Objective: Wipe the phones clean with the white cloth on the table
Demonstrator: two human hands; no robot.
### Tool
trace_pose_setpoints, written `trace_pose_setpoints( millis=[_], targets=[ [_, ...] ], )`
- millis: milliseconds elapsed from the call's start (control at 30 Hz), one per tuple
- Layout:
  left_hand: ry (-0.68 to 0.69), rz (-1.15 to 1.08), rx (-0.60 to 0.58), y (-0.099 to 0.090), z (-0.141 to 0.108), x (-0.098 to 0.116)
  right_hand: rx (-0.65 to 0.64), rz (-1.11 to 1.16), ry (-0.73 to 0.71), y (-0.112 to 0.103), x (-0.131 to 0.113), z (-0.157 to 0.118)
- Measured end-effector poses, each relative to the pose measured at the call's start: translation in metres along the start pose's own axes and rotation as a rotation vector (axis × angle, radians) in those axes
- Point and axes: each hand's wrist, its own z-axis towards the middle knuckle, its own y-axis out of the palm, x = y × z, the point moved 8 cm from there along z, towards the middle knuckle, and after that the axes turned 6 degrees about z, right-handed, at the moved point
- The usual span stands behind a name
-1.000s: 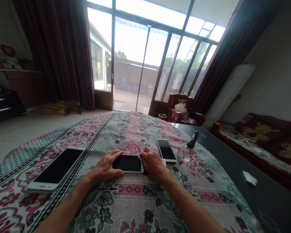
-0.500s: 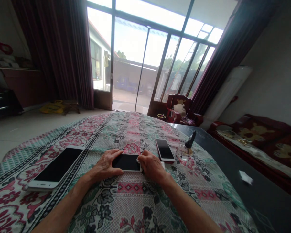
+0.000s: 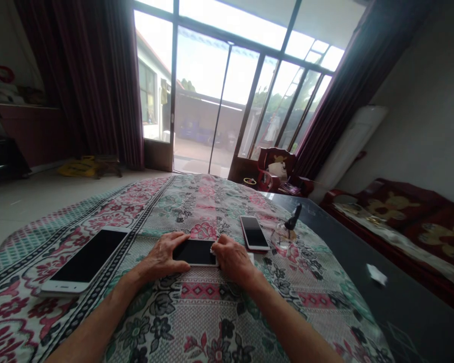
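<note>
Watching through the head view, I have the middle phone (image 3: pixel 194 252) lying between the two hands, flat on the patterned cloth (image 3: pixel 212 302), its long side running left to right and its dark screen up. The left hand (image 3: pixel 163 256) is at its left end, the right hand (image 3: pixel 232 259) at its right end.

I see the left hand part open, thumb along the near edge and fingers over the far edge, so it grasps that end of the phone between them. The right hand is curled, its fingertips pinching a small white wad (image 3: pixel 213 248) against the right end of the screen; I cannot tell what the wad is made of, and the hand hides that end of the phone.

Around them on the cloth I make out a left phone (image 3: pixel 87 259), slanted and well apart from the left hand, and a right phone (image 3: pixel 254 233) just beyond the right hand. A white piece (image 3: pixel 251 258) shows beside the right hand, partly hidden. Near the right phone is a clear bottle (image 3: pixel 283 238) with a black top (image 3: pixel 294 218).
</note>
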Motion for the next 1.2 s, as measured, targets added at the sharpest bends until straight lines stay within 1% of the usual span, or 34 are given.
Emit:
trace_pose_setpoints(
  millis=[100,233,300,433,500,567,633,767,833,900,967,1067,1200],
  targets=[
    [0.004,0.0,0.006,0.0,0.0,0.0,0.009,-0.019,0.022,0.0,0.0,0.003],
    [0.0,-0.009,0.006,0.0,0.0,-0.001,0.003,-0.023,-0.032,0.002,-0.008,-0.009],
    [0.0,-0.013,0.004,0.0,0.0,0.0,0.005,-0.01,-0.034,0.002,-0.009,-0.012],
    [-0.009,-0.002,-0.004,-0.002,0.0,0.001,0.019,-0.018,0.022,0.0,-0.001,0.001],
    [-0.016,0.001,-0.01,-0.001,0.0,0.001,0.019,-0.025,0.035,0.0,0.002,0.009],
    [-0.014,0.0,-0.009,-0.001,0.0,0.0,0.02,-0.026,0.036,0.001,0.002,0.012],
    [-0.004,-0.003,-0.003,0.0,0.0,-0.001,0.016,-0.022,0.016,0.002,-0.002,0.005],
    [0.009,-0.008,0.005,0.001,-0.001,-0.001,0.016,0.006,-0.037,0.004,-0.014,-0.019],
    [0.014,-0.021,0.008,-0.001,-0.002,-0.001,0.02,0.018,-0.031,0.003,-0.016,-0.027],
    [0.018,-0.024,0.016,-0.003,-0.004,-0.004,0.02,0.034,-0.018,0.002,-0.016,-0.03],
    [0.015,0.0,0.034,-0.006,-0.005,-0.011,0.023,0.042,0.001,0.001,-0.013,-0.026],
    [0.003,0.05,0.058,-0.01,-0.006,-0.022,0.029,0.019,0.056,-0.001,-0.005,-0.014],
    [-0.014,0.076,0.049,-0.011,-0.006,-0.025,0.033,-0.023,0.139,-0.001,0.005,0.008]
  ],
)
